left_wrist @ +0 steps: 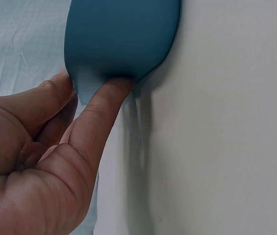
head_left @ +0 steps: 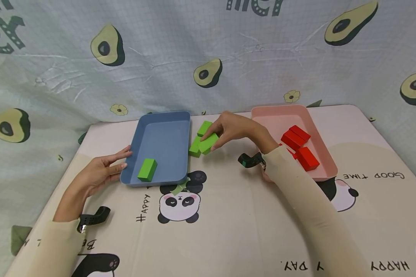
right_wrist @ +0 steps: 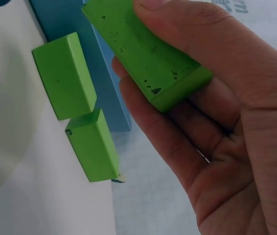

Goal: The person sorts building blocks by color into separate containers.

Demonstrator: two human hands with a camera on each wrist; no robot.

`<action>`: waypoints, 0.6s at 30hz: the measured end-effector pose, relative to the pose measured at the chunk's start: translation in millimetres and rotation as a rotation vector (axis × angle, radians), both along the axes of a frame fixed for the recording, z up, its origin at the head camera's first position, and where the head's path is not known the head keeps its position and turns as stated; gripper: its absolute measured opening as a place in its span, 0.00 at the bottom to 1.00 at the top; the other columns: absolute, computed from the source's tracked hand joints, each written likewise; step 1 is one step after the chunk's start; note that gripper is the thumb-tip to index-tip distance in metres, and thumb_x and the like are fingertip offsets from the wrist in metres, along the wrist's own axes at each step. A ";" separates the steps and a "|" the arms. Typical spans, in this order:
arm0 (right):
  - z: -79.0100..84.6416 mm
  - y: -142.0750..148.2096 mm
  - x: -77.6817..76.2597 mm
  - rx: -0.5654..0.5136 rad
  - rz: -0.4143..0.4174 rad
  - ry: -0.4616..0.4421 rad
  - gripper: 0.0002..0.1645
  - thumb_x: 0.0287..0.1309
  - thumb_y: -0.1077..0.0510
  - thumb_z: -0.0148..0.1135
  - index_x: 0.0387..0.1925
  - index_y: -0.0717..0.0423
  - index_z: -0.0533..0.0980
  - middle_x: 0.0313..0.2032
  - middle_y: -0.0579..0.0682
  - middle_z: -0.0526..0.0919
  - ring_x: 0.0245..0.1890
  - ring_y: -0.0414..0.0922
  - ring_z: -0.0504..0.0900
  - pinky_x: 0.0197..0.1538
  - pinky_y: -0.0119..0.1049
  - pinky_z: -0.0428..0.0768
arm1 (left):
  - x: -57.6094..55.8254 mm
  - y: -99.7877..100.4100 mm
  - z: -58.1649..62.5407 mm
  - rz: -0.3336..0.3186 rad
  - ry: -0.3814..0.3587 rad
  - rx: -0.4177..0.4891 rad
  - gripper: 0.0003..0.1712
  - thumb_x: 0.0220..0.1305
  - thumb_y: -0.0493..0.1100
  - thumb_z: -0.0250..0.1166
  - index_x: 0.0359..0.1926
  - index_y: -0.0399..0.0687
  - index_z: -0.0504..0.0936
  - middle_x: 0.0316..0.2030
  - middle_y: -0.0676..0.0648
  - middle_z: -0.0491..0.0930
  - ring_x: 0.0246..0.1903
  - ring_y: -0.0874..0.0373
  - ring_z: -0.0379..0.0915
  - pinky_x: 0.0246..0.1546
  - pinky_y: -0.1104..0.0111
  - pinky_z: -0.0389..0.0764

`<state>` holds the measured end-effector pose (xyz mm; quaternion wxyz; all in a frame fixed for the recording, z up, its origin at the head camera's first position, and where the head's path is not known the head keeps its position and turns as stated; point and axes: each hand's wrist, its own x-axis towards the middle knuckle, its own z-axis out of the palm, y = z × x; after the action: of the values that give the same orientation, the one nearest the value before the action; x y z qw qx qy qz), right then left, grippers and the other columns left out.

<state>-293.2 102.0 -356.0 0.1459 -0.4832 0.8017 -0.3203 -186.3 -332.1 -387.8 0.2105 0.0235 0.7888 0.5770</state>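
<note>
My right hand (head_left: 234,127) pinches a green block (head_left: 208,144) between thumb and fingers, just right of the blue tray. In the right wrist view this block (right_wrist: 148,54) has dark specks on its face. Two more green blocks, one nearer (head_left: 195,147) and one farther (head_left: 204,128), lie on the table beside the tray's right wall. The blue tray (head_left: 164,146) has one green block (head_left: 147,169) in its near left part. At the tray's left side my left hand (head_left: 102,171) touches the outer wall with extended fingers; the left wrist view shows fingertips against the tray corner (left_wrist: 119,39).
A pink tray (head_left: 274,115) with several red blocks (head_left: 307,158) stands on the right, partly hidden by my right forearm. The table (head_left: 228,231) wears a panda-print cover. Behind it hangs a curtain (head_left: 159,77) with avocado prints.
</note>
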 end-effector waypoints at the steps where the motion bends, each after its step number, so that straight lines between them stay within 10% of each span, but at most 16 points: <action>1: -0.3 -1.0 0.2 0.001 0.001 0.001 0.23 0.51 0.55 0.80 0.50 0.52 0.87 0.38 0.45 0.89 0.29 0.38 0.74 0.32 0.29 0.72 | 0.1 -0.3 -0.2 0.001 0.002 -0.001 0.37 0.76 0.39 0.60 0.78 0.38 0.55 0.81 0.53 0.40 0.76 0.54 0.47 0.54 0.76 0.79; 9: 1.1 -9.2 3.8 -0.014 0.017 0.013 0.23 0.52 0.55 0.79 0.52 0.53 0.87 0.42 0.46 0.90 0.32 0.40 0.78 0.37 0.31 0.79 | 0.2 -0.9 -1.6 0.025 0.000 0.022 0.38 0.74 0.39 0.61 0.78 0.39 0.56 0.81 0.50 0.40 0.57 0.83 0.69 0.53 0.75 0.80; 18: 3.2 -19.6 4.8 -0.048 0.054 0.011 0.22 0.52 0.56 0.79 0.51 0.52 0.87 0.43 0.45 0.90 0.38 0.39 0.84 0.43 0.33 0.83 | -0.7 -2.1 -3.7 0.033 -0.001 0.053 0.39 0.73 0.38 0.63 0.78 0.39 0.55 0.81 0.49 0.40 0.56 0.82 0.70 0.52 0.74 0.81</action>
<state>-288.3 82.4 -352.8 0.1382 -0.5099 0.7811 -0.3328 -187.0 -334.2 -391.5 0.2006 0.0157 0.7735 0.6010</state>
